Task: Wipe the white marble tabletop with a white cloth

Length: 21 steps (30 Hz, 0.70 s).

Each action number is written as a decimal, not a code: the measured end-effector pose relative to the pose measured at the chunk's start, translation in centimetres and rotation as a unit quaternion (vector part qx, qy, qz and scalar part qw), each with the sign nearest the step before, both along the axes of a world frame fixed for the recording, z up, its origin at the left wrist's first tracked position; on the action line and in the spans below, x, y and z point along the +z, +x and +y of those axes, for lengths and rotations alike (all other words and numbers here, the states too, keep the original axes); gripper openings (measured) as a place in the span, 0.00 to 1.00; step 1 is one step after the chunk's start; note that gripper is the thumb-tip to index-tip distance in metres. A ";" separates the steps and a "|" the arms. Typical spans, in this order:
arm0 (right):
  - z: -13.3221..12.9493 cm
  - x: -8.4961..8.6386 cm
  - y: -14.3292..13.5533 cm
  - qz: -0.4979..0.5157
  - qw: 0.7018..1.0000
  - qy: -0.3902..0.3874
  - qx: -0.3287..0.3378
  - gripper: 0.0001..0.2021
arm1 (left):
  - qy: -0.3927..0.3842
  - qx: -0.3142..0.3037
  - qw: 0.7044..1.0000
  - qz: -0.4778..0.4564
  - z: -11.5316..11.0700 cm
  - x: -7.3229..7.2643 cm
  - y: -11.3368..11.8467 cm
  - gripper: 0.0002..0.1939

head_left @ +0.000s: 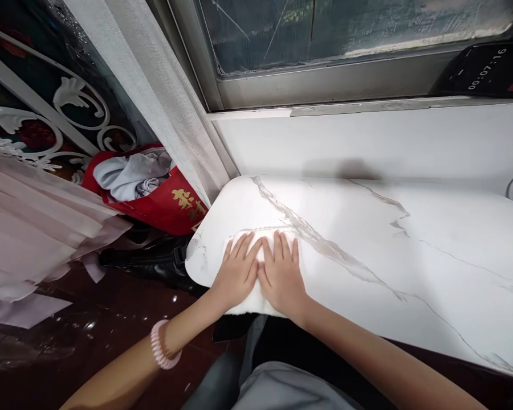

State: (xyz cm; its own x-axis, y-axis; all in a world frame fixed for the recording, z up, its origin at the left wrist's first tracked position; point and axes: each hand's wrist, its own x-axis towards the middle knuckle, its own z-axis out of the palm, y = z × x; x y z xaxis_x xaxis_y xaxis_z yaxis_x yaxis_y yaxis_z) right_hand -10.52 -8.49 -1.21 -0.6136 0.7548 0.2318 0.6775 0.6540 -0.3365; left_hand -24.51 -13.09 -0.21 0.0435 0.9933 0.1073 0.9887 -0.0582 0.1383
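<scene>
Both palms are down on the white cloth, which lies on the marble-patterned tabletop beneath the fingers, its fuzzy near edge right at the table's front edge. The left hand has its fingers extended and slightly spread; the right hand matches it, fingers laid flat with small gaps, nothing pinched. Thumbs meet in the middle, and the index fingertips come close together just above them. The cloth's far edge shows just past the fingertips, and a grey-brown vein runs off beyond the right fingers.

So the step in hand, by my reading, is pressing or smoothing the cloth flat. Any shift from here calls for even weight through both palms and fingers kept low, so that the fabric doesn't bunch; a lift would need the fingers to curl under an edge first.

Out past the left fingers, a red bag holds pale fabric. Far off beyond the right fingers, a phone by the window reads 00:07:16.
</scene>
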 end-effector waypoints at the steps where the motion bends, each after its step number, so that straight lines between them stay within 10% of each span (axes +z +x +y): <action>1: -0.6 0.1 -0.5 0.006 1.000 -0.007 0.012 0.28 | 0.001 0.005 1.000 0.000 -0.8 0.0 -0.6 0.26; 9: 0.4 0.5 -5.1 0.024 0.998 -0.025 0.053 0.30 | -0.003 0.037 0.999 0.011 -0.1 -0.2 -5.5 0.26; 21: 13.8 -0.2 -11.2 0.013 1.000 -0.013 0.003 0.28 | -0.009 0.089 0.996 0.027 14.1 -0.4 -10.2 0.25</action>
